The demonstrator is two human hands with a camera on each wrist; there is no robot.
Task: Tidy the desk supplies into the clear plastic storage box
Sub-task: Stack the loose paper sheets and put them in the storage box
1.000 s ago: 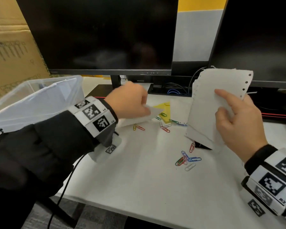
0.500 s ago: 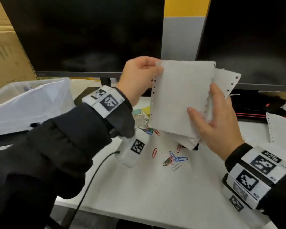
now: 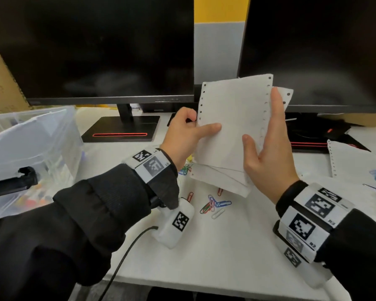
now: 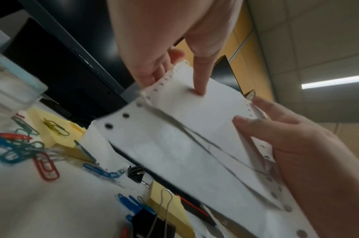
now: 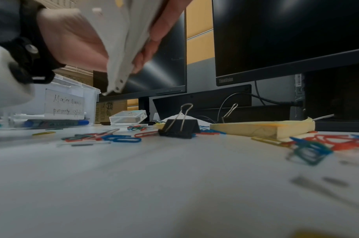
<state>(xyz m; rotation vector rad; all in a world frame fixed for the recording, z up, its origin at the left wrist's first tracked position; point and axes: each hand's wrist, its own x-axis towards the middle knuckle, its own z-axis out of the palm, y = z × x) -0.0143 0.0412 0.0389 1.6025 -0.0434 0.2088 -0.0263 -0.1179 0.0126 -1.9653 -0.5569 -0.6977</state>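
A stack of white perforated paper sheets (image 3: 230, 127) stands upright above the desk between my hands. My left hand (image 3: 183, 135) grips its left edge, thumb on the front and fingers curled behind. My right hand (image 3: 267, 157) pinches the right edge, thumb in front. In the left wrist view the sheets (image 4: 195, 128) fan apart at the bottom. The clear plastic storage box (image 3: 30, 135) sits at the left with supplies inside. Coloured paper clips (image 3: 213, 205) lie scattered under the sheets, with a black binder clip (image 5: 179, 128) and a yellow sticky-note pad (image 5: 260, 128).
Two dark monitors (image 3: 96, 51) stand close behind the hands. More perforated sheets (image 3: 356, 166) lie at the right. A small clear case (image 5: 127, 119) sits near the monitor foot. A black bar (image 3: 11, 185) crosses in front of the box. The desk's front edge (image 3: 204, 290) is near.
My left hand lifted a sheet off the desk and brought it onto the stack in my right hand. Both hands now hold the stack together, a little lower.
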